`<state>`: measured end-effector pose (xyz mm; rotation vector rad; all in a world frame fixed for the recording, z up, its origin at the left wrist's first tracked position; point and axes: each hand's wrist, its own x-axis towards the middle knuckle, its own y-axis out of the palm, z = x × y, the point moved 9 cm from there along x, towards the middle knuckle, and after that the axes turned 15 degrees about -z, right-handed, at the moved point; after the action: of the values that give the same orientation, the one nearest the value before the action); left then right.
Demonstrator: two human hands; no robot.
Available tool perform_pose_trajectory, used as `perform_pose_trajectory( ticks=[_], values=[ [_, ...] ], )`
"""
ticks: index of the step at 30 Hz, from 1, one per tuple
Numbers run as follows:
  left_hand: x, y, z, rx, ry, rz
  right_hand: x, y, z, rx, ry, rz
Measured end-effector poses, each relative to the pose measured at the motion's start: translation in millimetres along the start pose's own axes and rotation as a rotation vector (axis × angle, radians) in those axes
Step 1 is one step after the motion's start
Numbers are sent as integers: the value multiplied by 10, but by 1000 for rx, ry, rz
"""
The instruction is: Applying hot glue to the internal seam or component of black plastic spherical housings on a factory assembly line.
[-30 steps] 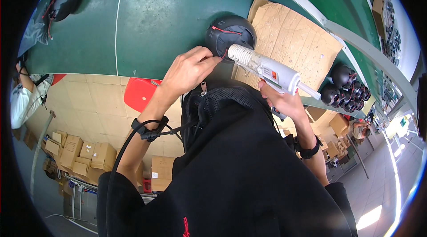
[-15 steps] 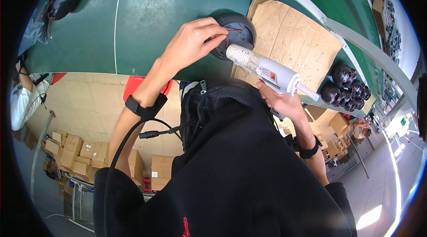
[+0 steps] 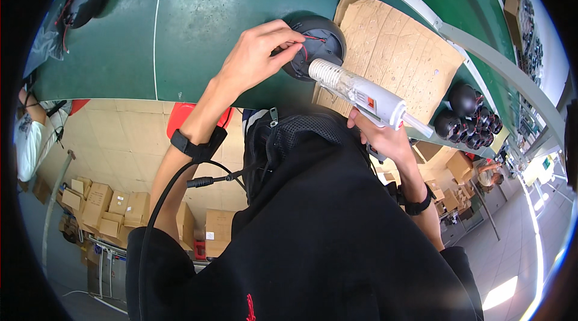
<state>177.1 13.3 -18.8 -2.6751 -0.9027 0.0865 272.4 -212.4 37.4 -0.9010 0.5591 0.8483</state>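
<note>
Room: tan flooring [image 3: 123, 134] lies on the near side of the black, round, plastic-looking housing [image 3: 324, 50]; brown cardboard cartons [image 3: 102, 206] are stacked well to its near left, and a person in a white sleeve [image 3: 30, 149] stands at far left.
Green counter: this smooth, slightly scuffed surface [image 3: 205, 20] carries the housing near its close edge; a pale metal rail [image 3: 500, 65] runs beyond and to the right of it.
Cardboard sheet: brown, creased and speckled [image 3: 397, 44], just right of the housing; whether their edges touch, I cannot tell.
Spare housings: a cluster of black rounded ones [image 3: 466, 117] sits well to the right of the housing.
Housing: on the counter, hollow side up; its rounded underside could let it rock if pushed.
Glue gun: white and grey, with a coil-wrapped front end [image 3: 361, 95], at the housing's near right; if hot, it could burn the fingers close by or mark the plastic, should it slip.
Right hand: fingers wrapped around the gun's grip [image 3: 385, 140], partly hidden.
Left hand: over the housing's left side [image 3: 256, 56], fingers apparently pinched on the wire.
Thin red wire: inside the housing [image 3: 315, 38]; a hard tug could loosen it.
</note>
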Motion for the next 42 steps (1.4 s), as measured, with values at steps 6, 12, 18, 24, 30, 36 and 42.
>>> perform_pose_trajectory(
  ticks=[6, 12, 18, 24, 30, 36, 42],
  values=[
    [-32, -65, 93, -12, -101, -76, -195, 67, 597, -363, -701, -167],
    [-40, -138, 182, 95, -258, -99, -387, -312, 633, -249, -408, -216],
    [112, 137, 406, 22, -361, 257, -476, -669, 90, -36, -366, -362],
    [192, 281, 370, -27, -478, 381, -781, -1177, -1122, 214, -176, -795],
    [495, 1691, -200, -162, -283, 614, -1343, -1136, -2564, 868, 206, -991],
    [1012, 4281, -670, -208, -235, 639, -1798, -1099, -3079, 1211, 182, -1000],
    [1024, 4825, -923, 69, -145, 663, -1736, -931, -3188, 1241, 174, -928]
  ],
)
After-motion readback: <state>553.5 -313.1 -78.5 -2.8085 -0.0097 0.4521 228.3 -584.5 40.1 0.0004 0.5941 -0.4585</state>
